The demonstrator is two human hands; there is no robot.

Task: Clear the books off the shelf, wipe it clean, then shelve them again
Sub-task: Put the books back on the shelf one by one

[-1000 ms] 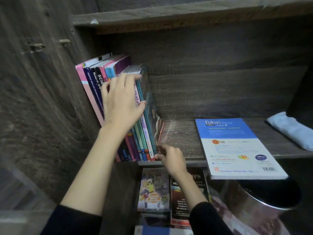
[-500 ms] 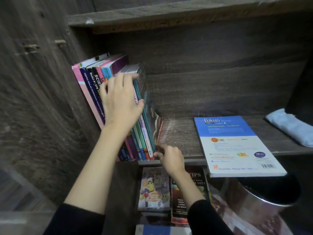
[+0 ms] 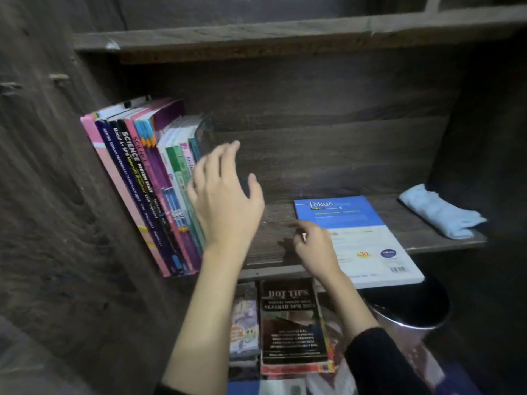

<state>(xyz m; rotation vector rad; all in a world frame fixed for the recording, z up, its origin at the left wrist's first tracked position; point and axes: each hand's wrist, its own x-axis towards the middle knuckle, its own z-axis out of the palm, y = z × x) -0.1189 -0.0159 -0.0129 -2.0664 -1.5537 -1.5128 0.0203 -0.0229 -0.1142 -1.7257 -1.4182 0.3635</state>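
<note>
Far to the left of the flat blue book point(image 3: 353, 223), a row of books point(image 3: 148, 189) stands on the dark wooden shelf point(image 3: 273, 240), leaning against the cabinet's side wall, spines out, pink and purple and green among them. Next along, still left of the blue book, the left hand point(image 3: 225, 201) hangs in front of the row's last spines, fingers spread wide and holding nothing; it is blurred, and whether its fingertips touch the end book I cannot tell. Then a bare stretch of shelf board, and here is the right hand point(image 3: 313, 249), low over the front of the shelf at the blue book's near left edge, fingers loosely curled with the index pointing left, nothing in its grasp. The blue book itself lies flat, cover up, its near corner jutting past the shelf's front edge. Right of it, well apart near the shelf's far end, a folded pale blue cloth point(image 3: 439, 215) rests on the board. Below the blue book, more books point(image 3: 291, 326) lie stacked flat, a dark cover reading HOT TIPS on top, with a round black bin point(image 3: 407, 309) just beside them.
</note>
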